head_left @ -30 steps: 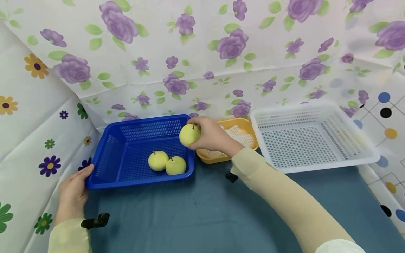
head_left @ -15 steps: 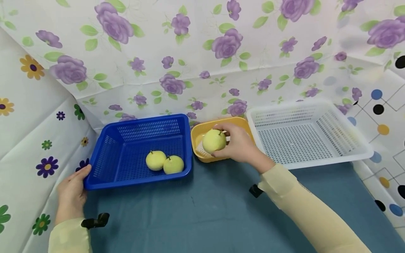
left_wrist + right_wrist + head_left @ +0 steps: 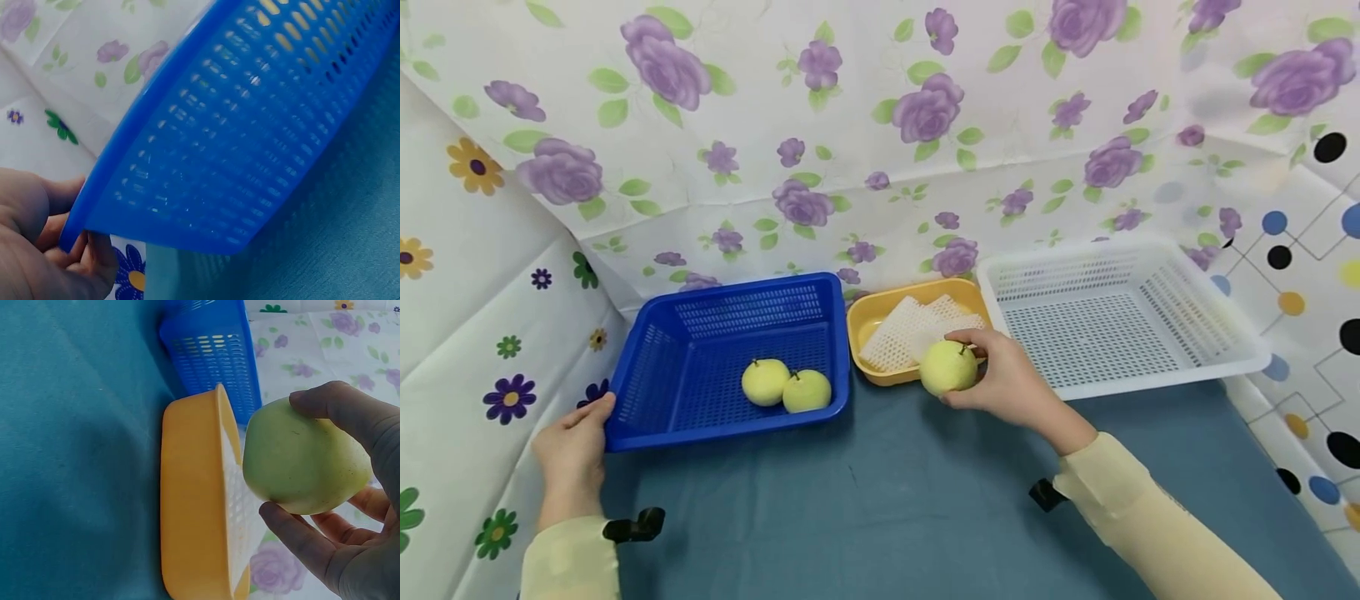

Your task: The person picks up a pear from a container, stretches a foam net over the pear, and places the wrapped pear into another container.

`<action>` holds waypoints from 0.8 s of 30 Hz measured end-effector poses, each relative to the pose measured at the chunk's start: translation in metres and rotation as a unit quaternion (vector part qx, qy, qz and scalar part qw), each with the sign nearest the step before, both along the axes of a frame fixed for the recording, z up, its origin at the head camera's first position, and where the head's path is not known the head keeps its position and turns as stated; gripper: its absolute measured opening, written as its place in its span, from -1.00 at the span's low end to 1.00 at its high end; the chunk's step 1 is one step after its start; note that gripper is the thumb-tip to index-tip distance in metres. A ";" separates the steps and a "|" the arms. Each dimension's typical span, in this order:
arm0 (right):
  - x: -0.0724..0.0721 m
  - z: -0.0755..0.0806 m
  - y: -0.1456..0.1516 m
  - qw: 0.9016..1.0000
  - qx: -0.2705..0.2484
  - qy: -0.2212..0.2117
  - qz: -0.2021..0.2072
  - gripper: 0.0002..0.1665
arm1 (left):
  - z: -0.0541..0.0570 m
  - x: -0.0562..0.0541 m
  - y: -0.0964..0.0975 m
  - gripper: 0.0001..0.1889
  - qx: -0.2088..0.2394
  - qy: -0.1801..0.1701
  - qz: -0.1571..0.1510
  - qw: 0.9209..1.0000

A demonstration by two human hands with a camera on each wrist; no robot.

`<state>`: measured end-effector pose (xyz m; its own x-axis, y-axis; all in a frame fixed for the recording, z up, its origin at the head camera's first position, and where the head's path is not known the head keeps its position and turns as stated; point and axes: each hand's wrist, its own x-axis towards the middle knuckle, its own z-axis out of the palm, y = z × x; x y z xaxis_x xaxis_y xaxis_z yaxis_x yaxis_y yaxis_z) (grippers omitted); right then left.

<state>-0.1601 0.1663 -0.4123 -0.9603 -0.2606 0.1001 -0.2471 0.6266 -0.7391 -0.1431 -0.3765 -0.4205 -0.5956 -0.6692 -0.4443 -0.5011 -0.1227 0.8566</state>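
Observation:
A round yellow-green pear (image 3: 948, 367) is gripped between the thumb and fingers of my right hand (image 3: 1011, 379). It hangs in front of the yellow basket's near right edge, and the right wrist view shows the same pear (image 3: 303, 456) close up. My left hand (image 3: 572, 454) pinches the front left corner of the blue basket (image 3: 722, 435); the left wrist view has the thumb and fingers around its rim (image 3: 78, 215). Inside that basket, two more pears (image 3: 765, 382) lie side by side near the front right corner.
Between the two larger baskets stands a small yellow basket (image 3: 880, 377) with white foam netting (image 3: 898, 333) in it. A white perforated basket (image 3: 1165, 379) is on the right. Flower-patterned sheeting (image 3: 850, 125) rises behind the blue-green tabletop (image 3: 850, 517).
My right hand has carried the pear rightward from the blue basket's right rim, across the yellow basket and closer to me. My left hand has stayed at the blue basket's corner.

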 end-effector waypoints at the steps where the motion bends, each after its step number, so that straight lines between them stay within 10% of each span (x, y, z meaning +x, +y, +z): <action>1: 0.002 -0.001 0.001 1.000 -0.002 -0.003 -0.002 -0.08 | 0.002 0.000 0.002 -0.42 -0.028 -0.014 -0.004 1.000; 12: 0.015 0.002 0.013 1.000 0.009 0.004 -0.017 -0.04 | 0.034 -0.001 0.034 -0.38 -0.221 -0.030 0.000 0.975; 18: 0.018 0.005 0.014 1.000 0.013 0.018 -0.012 -0.05 | 0.048 -0.001 0.067 -0.43 -0.282 0.022 -0.026 0.959; 24: 0.021 0.005 0.015 1.000 0.010 0.013 -0.009 -0.03 | 0.056 0.005 0.105 -0.46 -0.350 0.133 -0.078 0.924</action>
